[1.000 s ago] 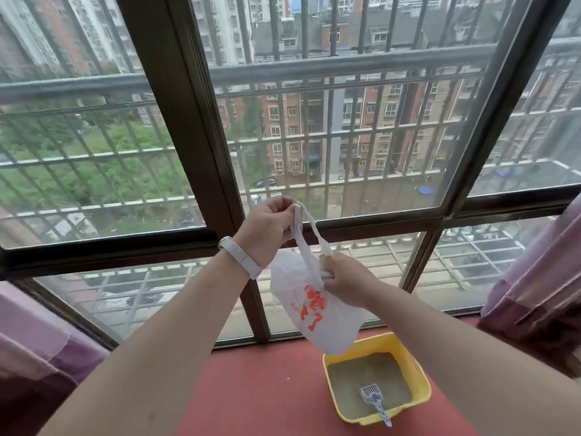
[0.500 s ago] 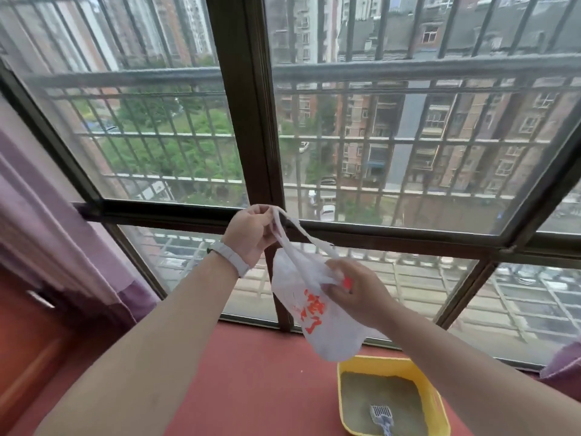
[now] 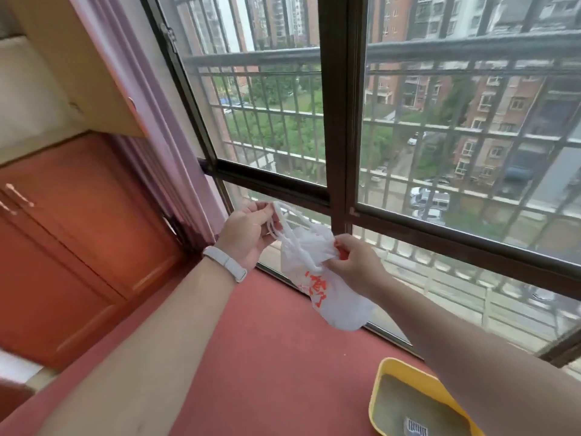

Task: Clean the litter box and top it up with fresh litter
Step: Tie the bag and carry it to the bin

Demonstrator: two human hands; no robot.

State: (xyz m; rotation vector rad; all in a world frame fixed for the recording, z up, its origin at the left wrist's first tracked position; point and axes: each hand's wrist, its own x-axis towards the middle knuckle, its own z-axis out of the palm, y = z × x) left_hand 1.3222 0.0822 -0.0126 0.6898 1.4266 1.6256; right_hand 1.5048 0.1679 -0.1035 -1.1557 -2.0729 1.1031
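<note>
Crinkled white plastic bag (image 3: 330,297) hangs with thin handles pinched by left hand (image 3: 248,236), bunched neck by right hand (image 3: 355,265).

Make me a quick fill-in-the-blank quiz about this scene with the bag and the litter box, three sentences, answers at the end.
1. Both hands, left hand and right hand, hold a white plastic ____ with orange print.
2. The litter box on the red floor is coloured ____.
3. The white band sits on the ____ wrist.

Missing words: bag; yellow; left
</note>
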